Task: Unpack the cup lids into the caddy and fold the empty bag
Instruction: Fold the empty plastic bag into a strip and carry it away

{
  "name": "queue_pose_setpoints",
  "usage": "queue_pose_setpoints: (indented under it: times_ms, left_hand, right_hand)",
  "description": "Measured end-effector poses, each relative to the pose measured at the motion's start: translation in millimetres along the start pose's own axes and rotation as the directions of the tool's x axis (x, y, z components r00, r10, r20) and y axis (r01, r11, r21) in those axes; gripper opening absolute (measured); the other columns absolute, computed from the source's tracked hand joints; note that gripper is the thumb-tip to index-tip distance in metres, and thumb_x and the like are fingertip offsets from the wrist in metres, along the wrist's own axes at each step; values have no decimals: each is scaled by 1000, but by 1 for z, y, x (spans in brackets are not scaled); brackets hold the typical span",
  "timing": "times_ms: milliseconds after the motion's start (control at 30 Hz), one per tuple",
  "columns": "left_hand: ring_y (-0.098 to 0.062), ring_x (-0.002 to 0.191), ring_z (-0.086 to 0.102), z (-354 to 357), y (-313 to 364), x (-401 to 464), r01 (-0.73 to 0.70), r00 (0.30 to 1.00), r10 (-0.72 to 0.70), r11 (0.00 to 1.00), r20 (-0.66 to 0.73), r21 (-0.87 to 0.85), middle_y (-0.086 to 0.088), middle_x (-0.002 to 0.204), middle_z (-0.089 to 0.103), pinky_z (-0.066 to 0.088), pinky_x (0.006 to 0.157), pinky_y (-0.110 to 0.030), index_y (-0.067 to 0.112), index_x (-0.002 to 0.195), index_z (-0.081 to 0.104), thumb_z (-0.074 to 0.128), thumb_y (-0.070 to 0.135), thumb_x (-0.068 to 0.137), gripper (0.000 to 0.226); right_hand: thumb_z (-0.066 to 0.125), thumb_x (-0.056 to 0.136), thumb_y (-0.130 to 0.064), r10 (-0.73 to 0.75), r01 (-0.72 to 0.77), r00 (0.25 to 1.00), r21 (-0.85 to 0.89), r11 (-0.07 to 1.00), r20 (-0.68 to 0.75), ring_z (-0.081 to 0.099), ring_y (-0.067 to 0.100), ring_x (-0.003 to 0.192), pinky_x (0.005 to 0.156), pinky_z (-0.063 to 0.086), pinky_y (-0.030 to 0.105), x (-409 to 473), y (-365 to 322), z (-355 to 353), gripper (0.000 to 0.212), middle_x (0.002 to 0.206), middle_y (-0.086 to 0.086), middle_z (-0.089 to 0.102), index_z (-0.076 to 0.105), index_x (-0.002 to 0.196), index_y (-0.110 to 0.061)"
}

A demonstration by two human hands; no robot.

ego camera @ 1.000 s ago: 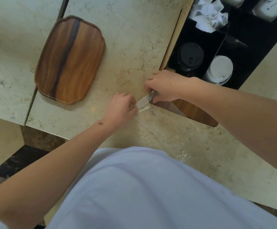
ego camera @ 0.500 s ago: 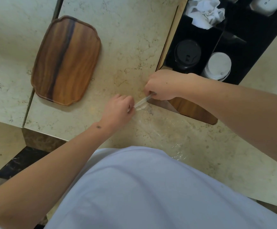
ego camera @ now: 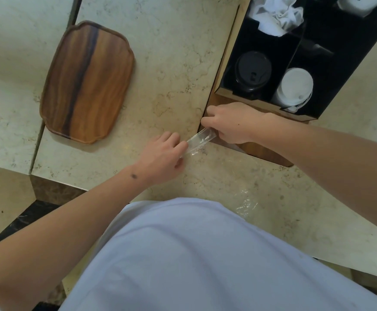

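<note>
On the bench, far left, a wooden tray lying flat. Right of it, near the front edge, left hand knuckles up, fingers curled, pinching one end of the clear bag. Bag pulled into a narrow strip, slanting up to the right hand, fingers curled round its other end, just against the caddy's near corner. More clear film spread flat on the bench toward the shirt. Further right, inside the caddy, black lids stacked in one compartment, white lids in the next; crumpled white napkins behind.
</note>
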State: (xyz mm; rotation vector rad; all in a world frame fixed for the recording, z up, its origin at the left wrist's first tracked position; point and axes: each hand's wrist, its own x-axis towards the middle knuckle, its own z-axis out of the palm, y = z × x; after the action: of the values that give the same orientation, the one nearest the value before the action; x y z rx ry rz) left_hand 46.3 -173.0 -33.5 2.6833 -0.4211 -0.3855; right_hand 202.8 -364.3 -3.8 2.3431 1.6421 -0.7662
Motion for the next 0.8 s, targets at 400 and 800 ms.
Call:
queue_pose_setpoints:
  times_ms: [400,800]
  left_hand:
    - [-33,76,53,5,9,3,220,966,-242,954,-88,-205,-11,85,58,44,63,-45,5,92,60,68,14,86,13]
    - [-27,92,50,3,13,11,388,912,-411,851,11,-354,-1,94,54,35,70,-35,8,113,57,70,22,87,32]
  right_hand:
    - [63,93,-32,-89,93,991,30,995,-104,52,21,102,73,41,32,11,-19,3,25,111,-1,59,58,115,-23]
    - [64,95,-29,53,-104,982,278,955,184,51,11,76,62,46,31,16,-9,-12,5,82,-12,53,60,95,-27]
